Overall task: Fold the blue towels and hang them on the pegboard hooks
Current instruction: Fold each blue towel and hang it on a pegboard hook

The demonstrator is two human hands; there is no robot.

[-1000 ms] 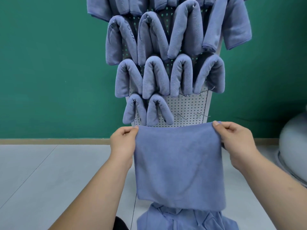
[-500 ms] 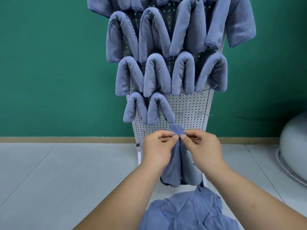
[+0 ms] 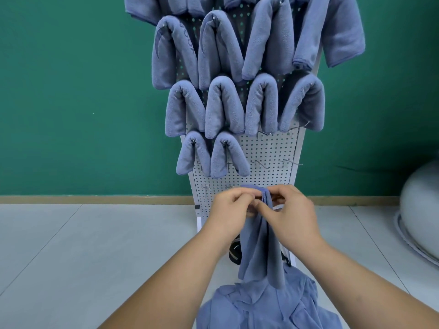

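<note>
A folded blue towel (image 3: 260, 252) hangs down in front of the lower part of the white pegboard (image 3: 266, 150). My left hand (image 3: 231, 211) and my right hand (image 3: 288, 214) meet at its top and both pinch the bunched fold there. Several folded blue towels (image 3: 224, 105) hang over hooks in rows higher on the board. Bare metal hooks (image 3: 291, 162) stick out on the right of the lowest filled row. A heap of loose blue towels (image 3: 263, 305) lies below my forearms.
The pegboard stands on a pale tiled floor (image 3: 95, 245) against a green wall (image 3: 71, 91). A rounded white object (image 3: 420, 210) sits at the right edge. Something dark lies at the board's foot (image 3: 234, 250), partly hidden by the towel.
A second ago my hands held the towel spread wide by its top corners. They brought the corners together, folding it in half, and now stay pinched at the top, slightly higher against the board.
</note>
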